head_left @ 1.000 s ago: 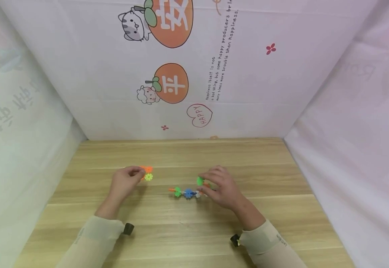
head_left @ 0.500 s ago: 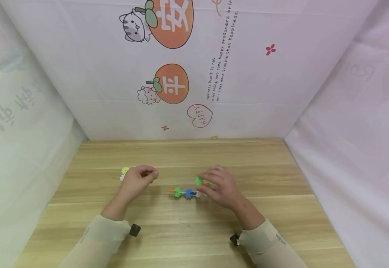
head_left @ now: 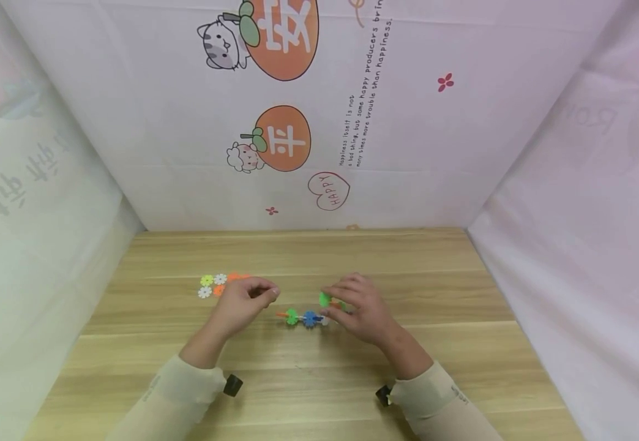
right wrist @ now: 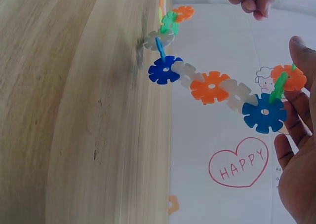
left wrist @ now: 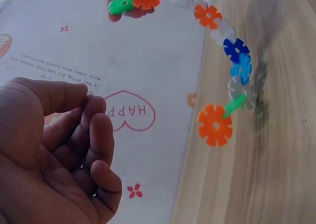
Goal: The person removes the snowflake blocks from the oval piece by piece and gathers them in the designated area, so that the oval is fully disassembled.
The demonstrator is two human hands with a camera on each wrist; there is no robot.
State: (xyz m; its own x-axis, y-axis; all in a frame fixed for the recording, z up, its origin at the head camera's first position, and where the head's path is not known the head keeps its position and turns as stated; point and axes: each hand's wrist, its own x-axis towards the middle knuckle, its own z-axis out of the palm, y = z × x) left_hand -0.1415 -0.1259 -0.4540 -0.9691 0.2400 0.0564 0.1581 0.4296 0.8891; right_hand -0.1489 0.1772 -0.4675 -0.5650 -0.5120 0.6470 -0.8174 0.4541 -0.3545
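Now right hand (head_left: 360, 309) gripping the right end of a snowflake-disc chain (head_left: 308, 316) at table (head_left: 319, 373) centre, left hand (head_left: 245, 303) just left of it, fingers curled, holding nothing visible, loose discs (head_left: 215, 285) far left.

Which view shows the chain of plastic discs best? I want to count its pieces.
The right wrist view: the chain fills the frame, each disc distinct. The left wrist view shows it curving but partly blurred. The head view shows it tiny, partly behind the right hand.
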